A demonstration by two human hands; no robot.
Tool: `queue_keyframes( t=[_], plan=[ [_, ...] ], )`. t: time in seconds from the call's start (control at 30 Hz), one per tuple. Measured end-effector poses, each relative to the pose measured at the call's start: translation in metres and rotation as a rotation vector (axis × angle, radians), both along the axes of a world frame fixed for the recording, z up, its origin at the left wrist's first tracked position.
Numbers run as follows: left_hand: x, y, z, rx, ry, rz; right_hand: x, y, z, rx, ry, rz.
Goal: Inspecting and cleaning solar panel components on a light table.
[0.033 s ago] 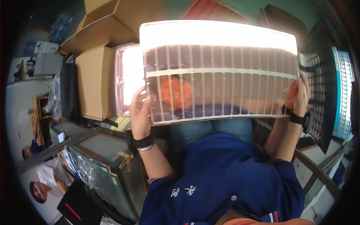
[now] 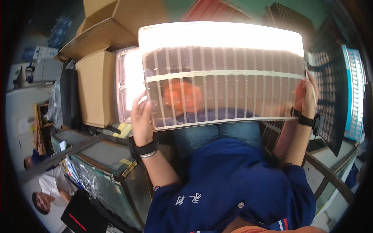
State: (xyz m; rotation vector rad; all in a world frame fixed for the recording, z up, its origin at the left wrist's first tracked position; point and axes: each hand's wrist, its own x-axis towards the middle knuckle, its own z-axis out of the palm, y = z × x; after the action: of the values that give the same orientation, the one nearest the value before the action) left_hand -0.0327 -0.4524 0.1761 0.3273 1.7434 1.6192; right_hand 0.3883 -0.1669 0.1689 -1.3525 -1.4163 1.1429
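Observation:
A wide, shiny clear plastic tray with a row of long narrow slots is held up in front of me, above my lap. A pale rib crosses it lengthwise, and strong glare whitens its far edge. My left hand grips its left end, thumb along the edge and the other fingers partly hidden. At the opposite end, my right hand is closed round the edge. Both wrists wear black bands, with a silver bracelet on the left one. An orange-red blur shows in the tray's surface.
Left of the tray are another glaring clear tray and a cardboard box. A dark panel with rows of round spots stands close on the right, beside a blue-edged tray. A green-edged case is at lower left; people are beyond it.
The tray and both hands have shifted slightly left in the picture. Both hands keep their grip.

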Motion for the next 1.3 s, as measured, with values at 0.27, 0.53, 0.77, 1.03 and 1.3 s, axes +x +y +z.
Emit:
queue_keyframes(
  t=[0.27, 0.53, 0.77, 1.03, 1.3],
  plan=[
    [-0.009, -0.001, -0.008, -0.153, 0.311, 0.091, -0.016, -0.011, 0.005, -0.133, 0.285, 0.295],
    [-0.013, 0.0, 0.007, -0.129, 0.302, 0.114, -0.013, -0.014, -0.006, -0.152, 0.367, 0.258],
    [-0.013, 0.004, 0.015, -0.006, 0.306, 0.132, -0.014, -0.016, -0.006, -0.122, 0.396, 0.261],
    [-0.014, -0.005, 0.016, 0.018, 0.303, 0.114, -0.011, -0.013, -0.001, -0.195, 0.495, 0.118],
    [-0.015, -0.008, 0.016, 0.067, 0.268, 0.091, -0.008, -0.009, 0.013, -0.046, 0.26, 0.164]
  ],
)
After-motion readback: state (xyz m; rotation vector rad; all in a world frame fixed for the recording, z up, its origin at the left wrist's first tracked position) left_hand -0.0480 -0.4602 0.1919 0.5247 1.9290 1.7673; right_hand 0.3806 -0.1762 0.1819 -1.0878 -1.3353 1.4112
